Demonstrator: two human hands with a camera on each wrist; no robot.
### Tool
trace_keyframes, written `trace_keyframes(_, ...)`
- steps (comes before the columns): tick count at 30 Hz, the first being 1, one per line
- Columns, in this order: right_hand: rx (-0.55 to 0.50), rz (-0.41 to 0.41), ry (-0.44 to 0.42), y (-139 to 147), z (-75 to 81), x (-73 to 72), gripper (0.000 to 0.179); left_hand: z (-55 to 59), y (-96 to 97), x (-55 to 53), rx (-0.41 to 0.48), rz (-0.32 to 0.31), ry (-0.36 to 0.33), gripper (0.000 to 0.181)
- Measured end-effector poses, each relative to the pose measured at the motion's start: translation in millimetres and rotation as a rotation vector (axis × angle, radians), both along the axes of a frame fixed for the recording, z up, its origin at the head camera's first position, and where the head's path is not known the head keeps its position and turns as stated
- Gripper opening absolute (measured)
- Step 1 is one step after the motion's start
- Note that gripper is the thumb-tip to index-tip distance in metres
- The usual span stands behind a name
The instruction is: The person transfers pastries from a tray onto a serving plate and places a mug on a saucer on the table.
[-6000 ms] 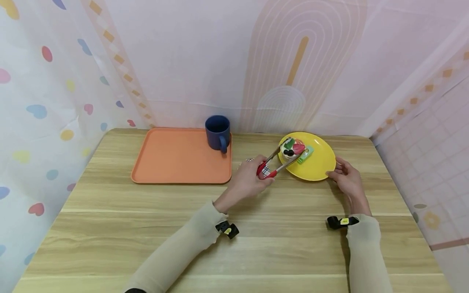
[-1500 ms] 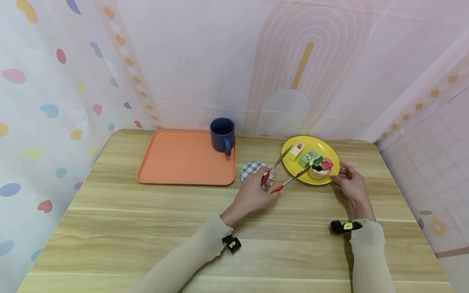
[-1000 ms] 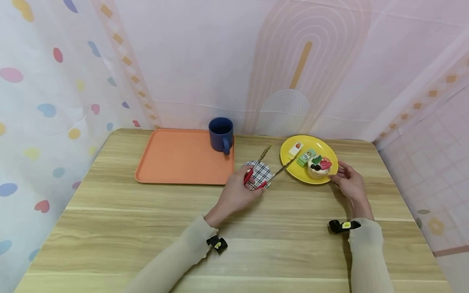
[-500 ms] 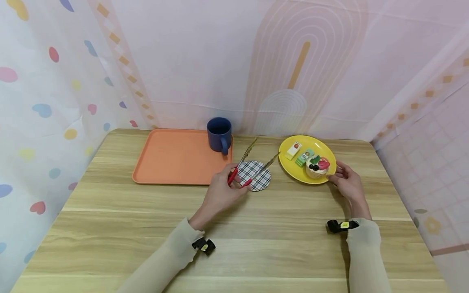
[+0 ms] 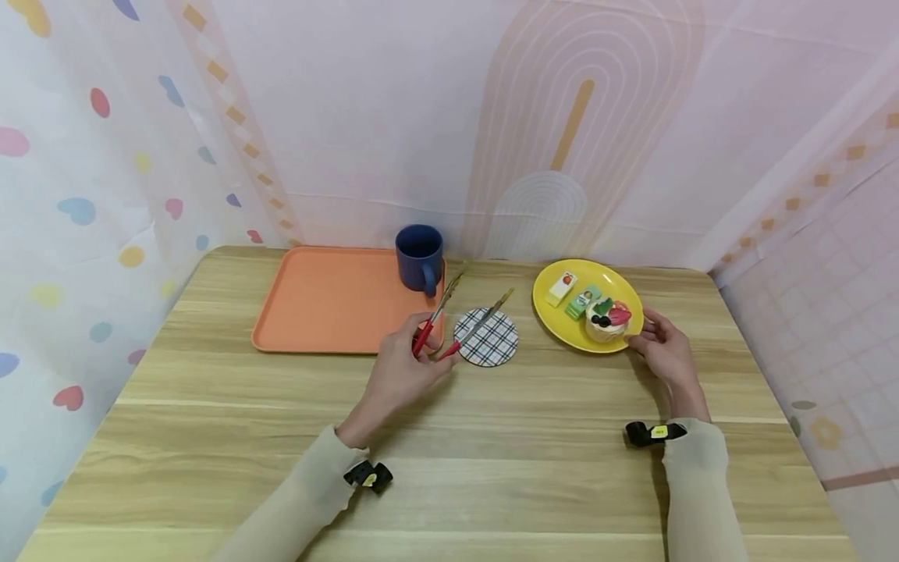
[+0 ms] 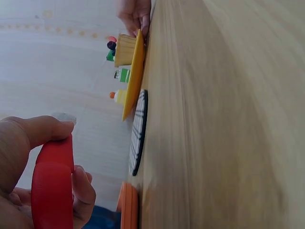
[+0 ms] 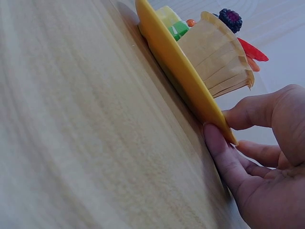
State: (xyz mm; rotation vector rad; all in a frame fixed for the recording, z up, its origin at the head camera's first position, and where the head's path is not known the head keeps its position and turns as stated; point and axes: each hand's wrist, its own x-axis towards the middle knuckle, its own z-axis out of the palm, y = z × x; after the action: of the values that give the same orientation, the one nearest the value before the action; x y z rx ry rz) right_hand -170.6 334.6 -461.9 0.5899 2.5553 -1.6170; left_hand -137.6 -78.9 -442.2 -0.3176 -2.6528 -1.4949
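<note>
My left hand (image 5: 402, 367) holds a pair of tongs (image 5: 424, 337) by its red handles (image 6: 52, 186). The tongs' metal arms are spread, with nothing between them, above the table by a checked round coaster (image 5: 499, 343). At the right, my right hand (image 5: 670, 355) pinches the rim of a yellow plate (image 5: 611, 282), thumb and fingers on either side of its edge (image 7: 190, 86). On the plate a toy cupcake (image 5: 607, 324) with berries stands nearest that hand. Beside it lie a small green carton (image 5: 582, 303) and a white-and-yellow carton (image 5: 561, 289).
An orange tray (image 5: 330, 304) lies at the back left of the wooden table (image 5: 506, 460). A dark blue mug (image 5: 414, 261) stands on its right back corner, handle towards the front. A patterned curtain (image 5: 365, 140) hangs along the table's back edge.
Six seconds ago the tongs gripped the cupcake over the plate; now it rests on the plate's right side. My left hand has moved left with the spread tongs. The right hand stays at the rim.
</note>
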Motion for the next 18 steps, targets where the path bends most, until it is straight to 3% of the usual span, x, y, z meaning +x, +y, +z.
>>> trace_keyframes(18, -0.003, -0.019, -0.017, -0.2, 0.2, -0.3, 0.073, 10.0, -38.0, 6.7, -0.035, 0.079, 0.03, 0.069)
